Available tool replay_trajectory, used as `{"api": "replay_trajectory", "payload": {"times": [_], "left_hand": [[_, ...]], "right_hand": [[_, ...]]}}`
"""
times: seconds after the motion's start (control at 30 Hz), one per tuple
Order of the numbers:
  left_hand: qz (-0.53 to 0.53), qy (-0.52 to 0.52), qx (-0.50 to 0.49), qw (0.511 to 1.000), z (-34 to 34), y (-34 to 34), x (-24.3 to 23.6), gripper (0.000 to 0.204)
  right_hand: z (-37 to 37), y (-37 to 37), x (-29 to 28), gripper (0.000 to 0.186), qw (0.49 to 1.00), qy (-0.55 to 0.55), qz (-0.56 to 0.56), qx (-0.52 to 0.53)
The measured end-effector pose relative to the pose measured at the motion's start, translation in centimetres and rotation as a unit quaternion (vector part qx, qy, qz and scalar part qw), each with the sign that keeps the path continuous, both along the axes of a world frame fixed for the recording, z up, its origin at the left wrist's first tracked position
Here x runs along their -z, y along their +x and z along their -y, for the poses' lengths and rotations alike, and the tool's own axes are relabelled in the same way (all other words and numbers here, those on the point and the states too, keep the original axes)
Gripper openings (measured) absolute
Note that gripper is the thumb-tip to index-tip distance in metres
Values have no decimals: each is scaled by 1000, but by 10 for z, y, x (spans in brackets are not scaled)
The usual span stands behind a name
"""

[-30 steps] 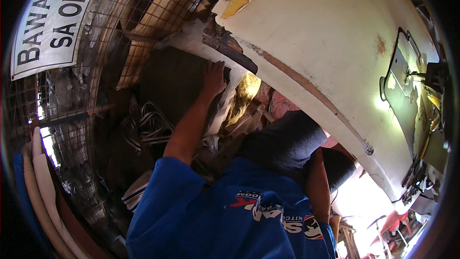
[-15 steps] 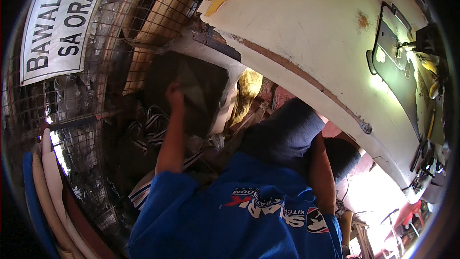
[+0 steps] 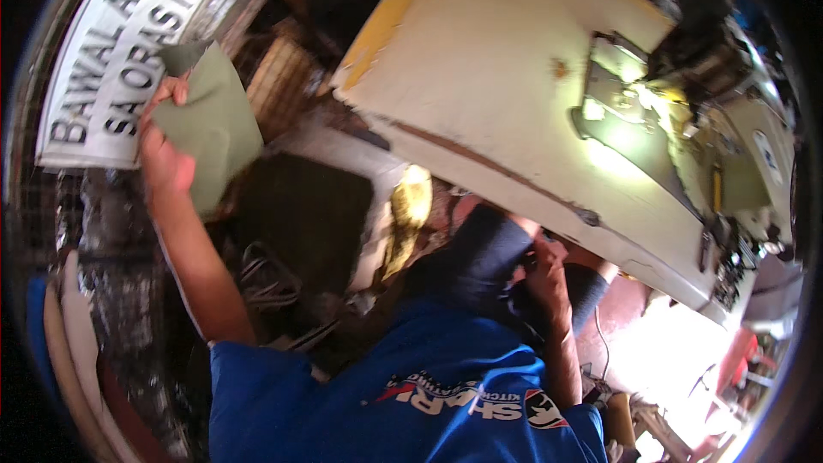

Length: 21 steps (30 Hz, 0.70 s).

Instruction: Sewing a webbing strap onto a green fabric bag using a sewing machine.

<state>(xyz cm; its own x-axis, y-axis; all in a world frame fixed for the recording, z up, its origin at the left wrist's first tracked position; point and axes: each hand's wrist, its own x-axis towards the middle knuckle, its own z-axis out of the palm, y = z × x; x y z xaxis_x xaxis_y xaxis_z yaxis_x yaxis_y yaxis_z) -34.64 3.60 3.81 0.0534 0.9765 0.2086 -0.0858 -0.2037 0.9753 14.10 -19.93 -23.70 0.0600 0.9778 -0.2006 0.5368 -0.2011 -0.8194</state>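
My left hand (image 3: 167,150) is raised at the far left with its fingers closed on the edge of a limp grey-green sheet (image 3: 210,120). The sheet hangs bent beside a white sign; I cannot tell what it is made of. Below it lies a dark, flat, squarish pile or panel (image 3: 304,223) on a pale surface. My right hand (image 3: 546,273) is down by my knees, under the table's near edge. Its fingers are curled, and whatever they may hold is hidden.
A worn white table (image 3: 514,60) with a chipped edge fills the upper right. On it are a clipboard-like dark plate (image 3: 617,77), a bright lamp and scattered tools. Wire mesh and a lettered sign (image 3: 103,60) stand at left, above upright rolls (image 3: 73,317). A yellow bundle (image 3: 411,206) sits under the table.
My left hand has lifted from the dark pile up and to the left, carrying the grey-green sheet. My right hand has come into sight by my knees. The view has shifted.
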Motion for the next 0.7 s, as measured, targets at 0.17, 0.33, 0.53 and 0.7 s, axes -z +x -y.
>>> {"api": "replay_trajectory", "payload": {"times": [0.17,0.33,0.53,0.7], "left_hand": [[-191,44,432,881,39,140,-15,23],[-288,16,558,778,46,184,13,22],[-413,88,420,803,39,182,33,20],[-505,91,289,808,32,191,52,17]], "right_hand": [[24,6,-127,32,996,-32,32,-74],[2,8,-174,54,944,-12,-330,14],[-41,-4,-165,64,876,2,-477,76],[-63,-10,-177,62,884,3,-464,62]]}}
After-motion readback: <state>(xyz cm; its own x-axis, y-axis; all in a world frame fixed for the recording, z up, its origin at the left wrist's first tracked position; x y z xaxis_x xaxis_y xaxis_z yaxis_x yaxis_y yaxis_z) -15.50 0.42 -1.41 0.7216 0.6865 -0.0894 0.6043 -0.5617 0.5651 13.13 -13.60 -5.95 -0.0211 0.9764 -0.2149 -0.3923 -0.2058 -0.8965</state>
